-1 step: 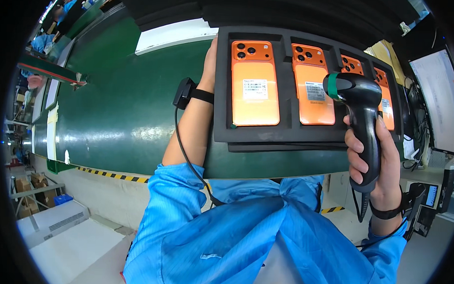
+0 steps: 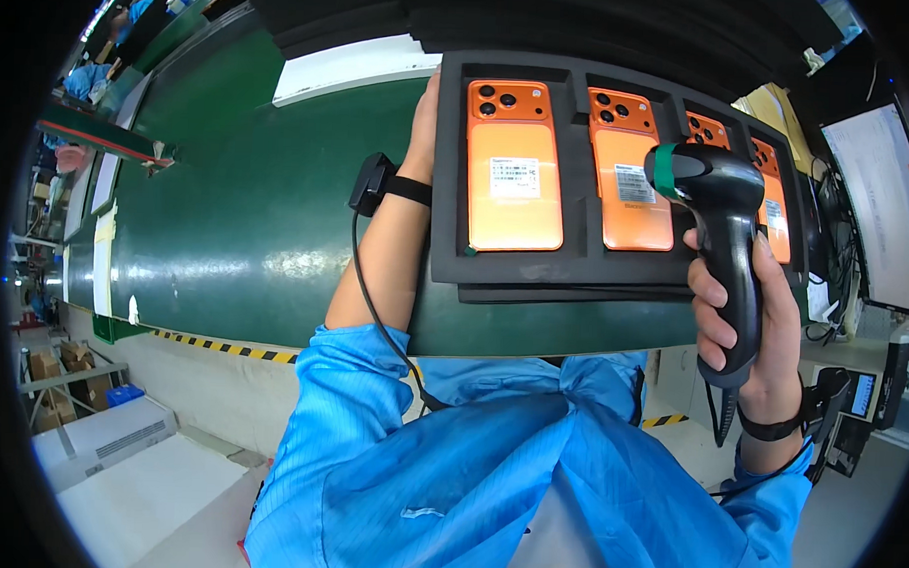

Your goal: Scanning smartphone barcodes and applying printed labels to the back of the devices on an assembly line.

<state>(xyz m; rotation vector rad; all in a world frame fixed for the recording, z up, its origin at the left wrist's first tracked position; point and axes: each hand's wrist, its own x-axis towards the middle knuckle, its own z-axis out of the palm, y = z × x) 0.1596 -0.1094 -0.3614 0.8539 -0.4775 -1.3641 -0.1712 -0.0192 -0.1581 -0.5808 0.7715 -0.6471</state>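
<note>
Scanner (image 2: 712, 208): you hold this black pistol-grip unit in your right hand (image 2: 748, 324), fingers wrapped fully around the handle, its green-banded head hanging over the near right part of the black foam tray (image 2: 448, 184). Taking the tray as the reference, the handle and your wrist sit just off its near edge, and a cable drops from the handle base toward your blue smock (image 2: 488, 465). That cable could snag on your sleeve or on the tray corner and jerk the head downward; the likely result is a knock against the second orange phone (image 2: 629, 170), which lies directly under the head. Keep the head clear of the phone backs, since they lie exposed in their pockets. Your left hand (image 2: 422, 133) rests at the left edge of the tray, beside the first orange phone (image 2: 513, 176); the pictures do not show whether it grips the edge or only steadies it. If it only steadies, a push could slide the tray along the green conveyor belt (image 2: 246, 227). The tray appears to rest on another one, so it could also shift on that layer. Farther right on the tray, two more orange phones (image 2: 710, 128) are partly hidden behind the head, so a label there could be missed.
</note>
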